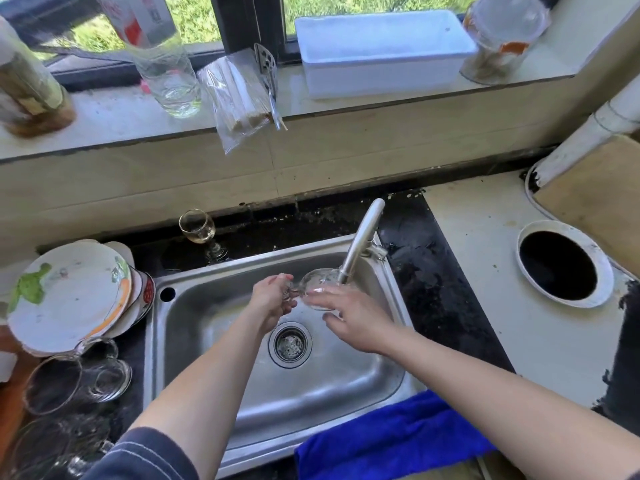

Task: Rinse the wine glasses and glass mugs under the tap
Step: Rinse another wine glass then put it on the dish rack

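Sink (346,393) is taking up the middle, steel basin set in a dark counter. Blue cloth (391,438) is lying over its front rim at R, prob. for catching drips. Plates (69,296) are sitting stacked L of the sink, w/ glass mugs (69,379) lying just in front. They're likely queuing for their turn, though can't tell rinsed vs not.

Tap (363,237) is angling down over the back R of the basin. Right hand (349,317) is reaching in below the spout, fingers spread and fairly straight, not clamped, just steadying the bowl of the held wine glass (317,287) from the near side. Left hand (273,299) is curling its fingers round the stem end, doing the actual holding. The glass is lying sideways, bowl right at the spout tip, presumably so water gets inside. Flow itself: can't tell.

Second wine glass (197,226) is standing upright behind the sink, well apart. Drain (290,344) is sitting right under the hands, so runoff goes straight down.
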A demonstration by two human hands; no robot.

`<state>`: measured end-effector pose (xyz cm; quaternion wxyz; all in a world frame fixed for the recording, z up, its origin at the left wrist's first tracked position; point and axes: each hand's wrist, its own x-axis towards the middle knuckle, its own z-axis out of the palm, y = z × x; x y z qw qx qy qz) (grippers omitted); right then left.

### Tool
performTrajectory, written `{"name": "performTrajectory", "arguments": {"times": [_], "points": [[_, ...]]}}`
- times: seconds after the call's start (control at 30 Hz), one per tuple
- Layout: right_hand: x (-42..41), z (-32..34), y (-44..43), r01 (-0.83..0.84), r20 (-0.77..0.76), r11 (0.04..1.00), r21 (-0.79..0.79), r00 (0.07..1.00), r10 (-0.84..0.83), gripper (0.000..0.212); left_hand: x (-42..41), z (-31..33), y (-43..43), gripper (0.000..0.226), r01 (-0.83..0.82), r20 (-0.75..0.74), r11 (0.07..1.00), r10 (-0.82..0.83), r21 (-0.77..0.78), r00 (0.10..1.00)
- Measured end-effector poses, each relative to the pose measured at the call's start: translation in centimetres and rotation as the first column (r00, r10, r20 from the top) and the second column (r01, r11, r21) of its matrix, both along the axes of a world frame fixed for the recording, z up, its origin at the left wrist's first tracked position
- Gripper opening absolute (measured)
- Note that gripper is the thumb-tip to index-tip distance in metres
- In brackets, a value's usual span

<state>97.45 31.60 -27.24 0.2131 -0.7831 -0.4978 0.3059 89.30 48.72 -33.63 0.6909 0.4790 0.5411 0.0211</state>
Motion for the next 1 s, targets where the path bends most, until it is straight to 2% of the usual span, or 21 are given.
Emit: {"name": "performTrajectory", "arguments": {"times": [0.07,0.17,0.2,0.23,0.3,0.33,0.37,0.43,0.5,0.57,0.63,0.73,0.77,0.83,0.9,0.93,1.0], "points": [[0.7,-0.1,-0.9,-0.014,-0.045,1.0,-0.023,0.999,0.013,0.043,-0.2,0.0,0.4,0.02,-0.006,0.011,1.0,0.006,0.014,1.0],[1.5,0.3,-0.6,0.094,0.058,0.989,-0.119,0.995,-0.087,0.044,0.1,0.2,-0.5,0.02,-0.054,0.043,0.996,0.051,0.069,0.998],[1.0,0.6,0.1,0.142,0.04,0.983,-0.12,0.99,-0.139,0.044,0.4,0.2,-1.0,0.02,-0.079,0.061,0.994,0.074,0.078,0.995],[0.5,0.6,0.5,0.192,-0.065,0.978,-0.083,0.978,-0.198,0.043,0.6,0.2,-1.3,0.02,-0.098,0.079,0.992,0.091,0.084,0.993],[0.0,0.4,0.5,0.285,-0.379,0.957,-0.056,0.88,-0.285,0.034,0.6,0.2,-1.2,0.021,-0.113,0.105,0.99,0.104,0.084,0.989],[0.2,0.4,0.0,0.326,-0.473,0.941,-0.088,0.818,-0.328,0.029,0.4,0.2,-1.0,0.021,-0.109,0.11,0.992,0.101,0.071,0.989],[0.7,0.2,-0.4,0.35,-0.482,0.93,-0.114,0.799,-0.36,0.025,0.1,0.4,-0.7,0.019,-0.099,0.114,0.994,0.094,0.043,0.989],[1.3,-0.1,-0.8,0.37,-0.374,0.928,-0.052,0.854,-0.362,0.02,-0.3,0.9,-0.5,0.008,-0.042,0.101,0.997,0.049,-0.068,0.994],[0.7,0.2,-0.4,0.252,-0.262,0.966,0.06,0.938,-0.228,0.02,-0.6,1.2,-0.1,0.016,0.037,0.021,0.984,-0.034,-0.174,0.999],[-0.1,0.1,-0.3,0.127,-0.178,0.988,0.09,0.978,-0.109,0.023,-0.7,1.1,0.4,0.022,0.071,-0.045,0.975,-0.082,-0.211,0.996],[-0.1,0.0,-0.3,0.139,-0.167,0.99,0.029,0.977,-0.133,0.028,-0.7,1.0,0.4,0.02,0.058,-0.037,0.978,-0.066,-0.202,0.997],[-0.1,0.6,0.5,0.307,-0.281,0.95,-0.06,0.908,-0.312,0.037,-0.8,0.8,-0.6,0.022,0.003,0.015,0.978,0.001,-0.207,1.0],[-0.1,0.7,0.7,0.3,-0.254,0.953,-0.035,0.92,-0.299,0.035,-0.9,0.7,-0.8,0.023,-0.001,0.009,0.974,0.003,-0.226,1.0],[-0.3,0.4,0.3,0.184,-0.165,0.983,0.01,0.97,-0.179,0.027,-1.4,0.7,-0.8,0.023,0.04,-0.048,0.962,-0.055,-0.27,0.997],[0.1,0.2,-0.6,0.066,-0.079,0.998,-0.019,0.995,-0.067,0.023,-1.7,0.9,-0.8,0.022,0.124,-0.097,0.951,-0.157,-0.282,0.983],[0.4,0.0,-0.8,0.066,-0.046,0.997,-0.029,0.997,-0.068,0.022,-1.6,0.9,-1.0,0.022,0.144,-0.1,0.951,-0.177,-0.274,0.979],[0.0,0.3,-0.1,0.179,-0.044,0.984,-0.021,0.983,-0.18,0.026,-1.3,0.8,-1.6,0.024,0.104,-0.07,0.97,-0.122,-0.222,0.99]]}}
